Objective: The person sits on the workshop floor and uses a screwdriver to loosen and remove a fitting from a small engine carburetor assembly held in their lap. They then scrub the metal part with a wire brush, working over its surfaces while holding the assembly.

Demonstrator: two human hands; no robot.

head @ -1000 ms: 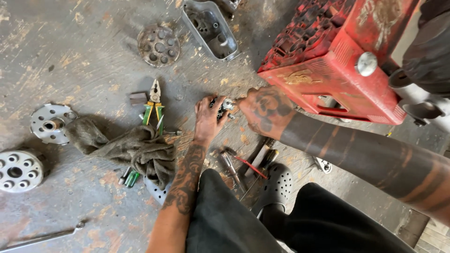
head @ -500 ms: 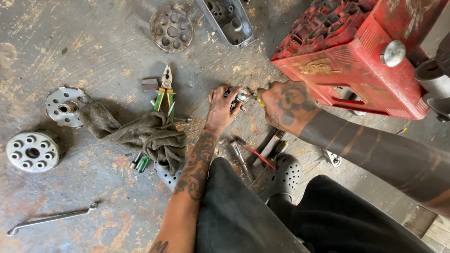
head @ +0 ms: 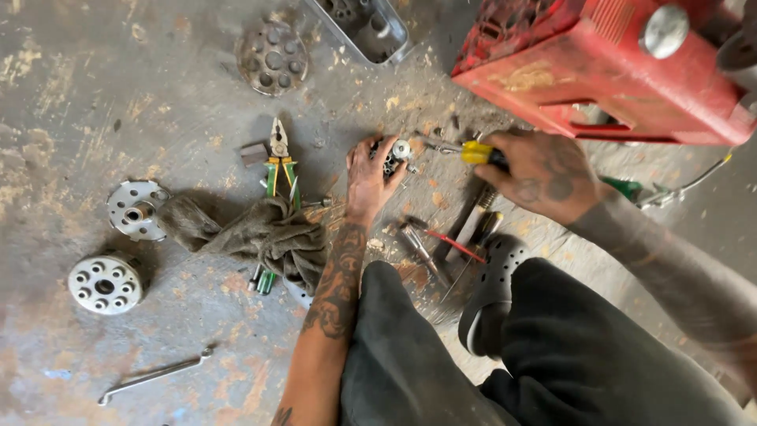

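Now drawn back, right hand (head: 544, 175) grips screwdriver (head: 461, 150) beside left fingers' (head: 371, 162) part (head: 397, 154)

Shiny metal part (head: 397, 155), glossy yellow plastic screwdriver handle (head: 475, 152)

Red machine housing (head: 599, 75), chipped yellowish patches, silver cap. Below it: screwdriver (head: 465, 151), yellow handle, black collar. Left of housing: pliers (head: 277, 162), green-yellow grips; rag (head: 260, 233), drab olive-brown. Farther left: perforated discs (head: 105, 284), pale silver. Floor (head: 95, 95) grey, rust-orange blotches. Black clog (head: 493, 292), black trousers.
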